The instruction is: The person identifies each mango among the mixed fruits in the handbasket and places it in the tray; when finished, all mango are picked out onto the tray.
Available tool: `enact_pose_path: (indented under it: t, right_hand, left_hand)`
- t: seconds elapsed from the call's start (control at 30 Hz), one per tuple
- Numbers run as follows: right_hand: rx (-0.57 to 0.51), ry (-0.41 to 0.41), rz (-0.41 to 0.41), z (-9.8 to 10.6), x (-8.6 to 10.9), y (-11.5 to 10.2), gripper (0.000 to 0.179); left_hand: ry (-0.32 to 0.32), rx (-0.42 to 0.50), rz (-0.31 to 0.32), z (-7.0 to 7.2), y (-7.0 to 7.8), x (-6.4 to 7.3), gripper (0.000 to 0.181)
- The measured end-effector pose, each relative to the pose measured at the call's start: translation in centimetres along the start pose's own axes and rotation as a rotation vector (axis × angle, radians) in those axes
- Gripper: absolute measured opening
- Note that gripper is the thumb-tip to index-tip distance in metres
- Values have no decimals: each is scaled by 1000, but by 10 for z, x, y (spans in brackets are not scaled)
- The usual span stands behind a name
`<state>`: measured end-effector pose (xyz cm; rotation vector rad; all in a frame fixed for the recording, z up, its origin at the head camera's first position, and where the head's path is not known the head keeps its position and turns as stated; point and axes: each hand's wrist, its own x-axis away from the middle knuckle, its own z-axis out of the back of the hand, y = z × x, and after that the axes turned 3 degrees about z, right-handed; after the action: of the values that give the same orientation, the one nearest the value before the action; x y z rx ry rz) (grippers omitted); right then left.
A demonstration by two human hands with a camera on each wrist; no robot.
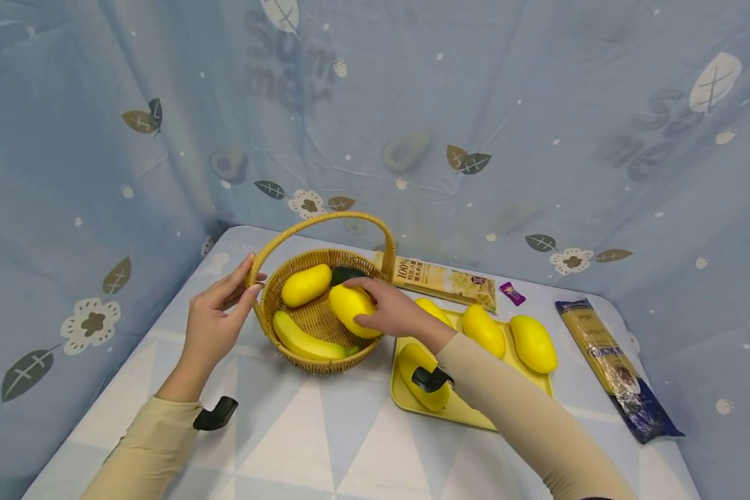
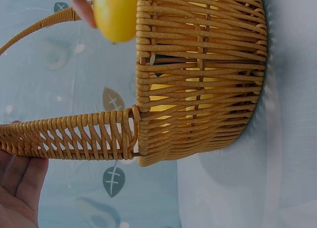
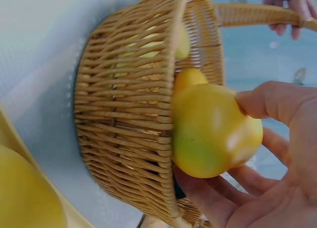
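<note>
A round wicker basket [image 1: 315,364] with a tall arched handle stands on the table. My left hand [image 1: 215,316] pinches the left side of that handle between thumb and fingers. In my right hand [image 1: 395,307] is a yellow mango [image 1: 352,310], gripped by thumb and fingers over the basket's right side. The right wrist view shows this mango [image 3: 215,131] right at the rim, with a greenish patch on its skin. Inside the basket lie another mango [image 1: 306,285], a banana [image 1: 309,340] along the front and a dark green object [image 1: 346,275], partly hidden at the back.
Right of the basket, a yellow tray [image 1: 456,411] bears several mangoes [image 1: 484,331], partly behind my right forearm. Behind it lie a long beige food packet [image 1: 440,279] and a small purple wrapped sweet [image 1: 512,293]. A gold-and-blue packet [image 1: 615,368] lies far right. Blue curtains [image 1: 375,125] surround the table.
</note>
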<state>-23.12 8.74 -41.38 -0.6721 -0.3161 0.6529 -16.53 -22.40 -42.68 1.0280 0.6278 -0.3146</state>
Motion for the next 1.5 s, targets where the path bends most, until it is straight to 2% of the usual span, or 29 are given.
enact_pose_path:
  t: [0.17,0.27,0.53,0.8,1.0,1.27,1.5]
  right_hand:
    - [-148,83,-26,12,22,0,63]
    - [-190,113,-50,21,40,1,64]
    - [-208,184,-104,33,92,14,67]
    - [-179,244,-213,31,146,45,66]
    - [-196,266,-281,28,180,58,66]
    - [-152,253,-376,8,207,81,66]
    - [-150,249,-463,-5,214,92,64]
  left_hand:
    - [0,5,1,0,0,0,66]
    - [0,7,8,0,1,0,66]
    - [5,11,16,-1,3,0,65]
    - [17,-13,9,-3,2,0,64]
    - [8,-2,14,-1,4,-2,65]
    - [4,5,13,-1,4,-2,66]
    - [10,-4,8,-1,7,-2,65]
